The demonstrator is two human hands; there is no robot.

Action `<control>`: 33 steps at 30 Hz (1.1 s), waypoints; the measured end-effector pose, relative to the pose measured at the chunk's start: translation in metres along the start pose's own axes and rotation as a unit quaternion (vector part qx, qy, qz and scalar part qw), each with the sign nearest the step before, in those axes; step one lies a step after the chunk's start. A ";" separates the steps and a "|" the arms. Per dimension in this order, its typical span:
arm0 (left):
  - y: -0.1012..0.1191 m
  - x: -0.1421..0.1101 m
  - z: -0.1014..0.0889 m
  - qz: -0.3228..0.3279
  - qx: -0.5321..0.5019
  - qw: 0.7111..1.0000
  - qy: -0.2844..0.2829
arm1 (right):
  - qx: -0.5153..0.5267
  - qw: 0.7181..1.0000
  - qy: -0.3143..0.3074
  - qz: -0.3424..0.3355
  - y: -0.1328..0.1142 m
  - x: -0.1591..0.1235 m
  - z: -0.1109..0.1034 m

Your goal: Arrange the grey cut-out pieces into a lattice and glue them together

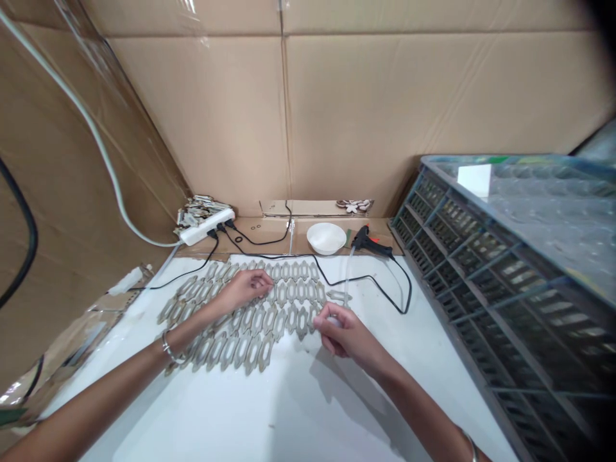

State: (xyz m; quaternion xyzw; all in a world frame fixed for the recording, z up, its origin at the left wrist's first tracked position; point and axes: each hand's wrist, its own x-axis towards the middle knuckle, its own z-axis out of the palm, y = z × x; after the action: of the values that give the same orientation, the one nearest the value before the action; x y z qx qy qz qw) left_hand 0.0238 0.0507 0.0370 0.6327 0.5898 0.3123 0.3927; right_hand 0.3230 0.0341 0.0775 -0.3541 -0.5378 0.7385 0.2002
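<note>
Rows of pale grey, pointed-oval frame pieces (250,350) with long slots lie flat on the white table. My left hand (248,287) hovers over or rests on the upper rows, its fingers curled together; whether anything is in them is hidden. At the right end of the third row, my right hand (344,332) is closed, thumb against fingers. Its fingertips are beside an end frame piece (314,314), and I cannot tell whether they grip it. A single frame piece (339,296) lies apart, just above the right hand.
A white bowl (326,239) and a black glue gun (370,242) with a glue stick stand at the back. Black cords run from a white power strip (206,226) across the table. More pieces (202,210) are heaped behind it. A grey plastic crate (462,289) borders the right side.
</note>
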 end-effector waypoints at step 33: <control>0.054 -0.024 0.024 0.062 0.086 0.992 0.073 | 0.030 0.999 0.038 0.005 0.006 0.006 -0.005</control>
State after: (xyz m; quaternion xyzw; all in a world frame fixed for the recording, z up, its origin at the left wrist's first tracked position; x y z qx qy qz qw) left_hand 0.0693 0.0244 0.0733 0.6753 0.6007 0.3298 0.2728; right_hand 0.3230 0.0390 0.0694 -0.3780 -0.5059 0.7413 0.2271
